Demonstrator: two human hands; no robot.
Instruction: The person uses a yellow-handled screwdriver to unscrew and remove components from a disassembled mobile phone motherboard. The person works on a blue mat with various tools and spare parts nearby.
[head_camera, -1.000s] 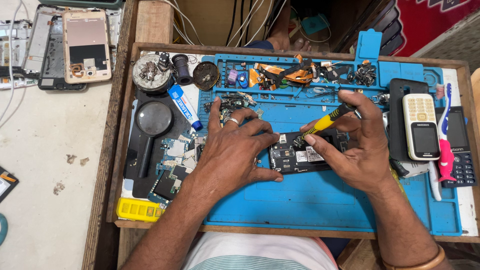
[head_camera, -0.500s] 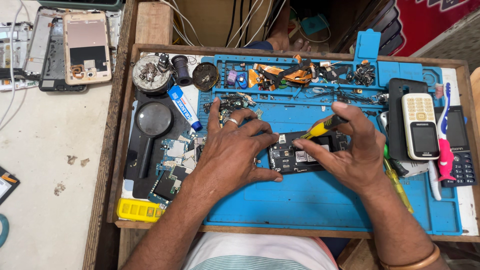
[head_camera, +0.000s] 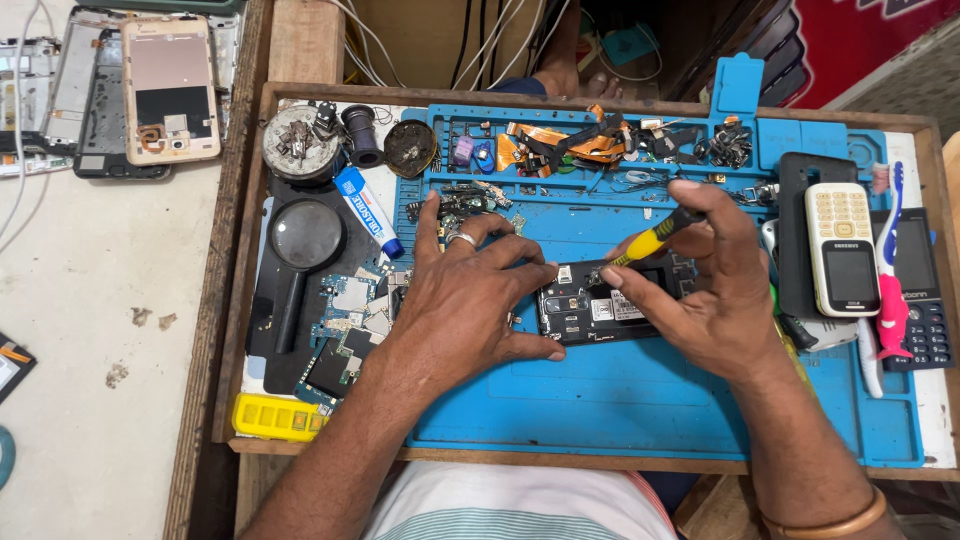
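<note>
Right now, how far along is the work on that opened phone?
Done: the phone lies open on the blue mat, insides exposed. In hand: the left hand steadies it while the right hand works a yellow-handled screwdriver at its upper edge. Left: it remains unassembled; loose boards lie beside it.

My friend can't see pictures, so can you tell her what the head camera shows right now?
A person's left hand holds down an opened black phone on a blue work mat, while the right hand touches it with a yellow-handled screwdriver. Around them lie a magnifying glass, loose circuit boards and a white keypad phone.
</note>
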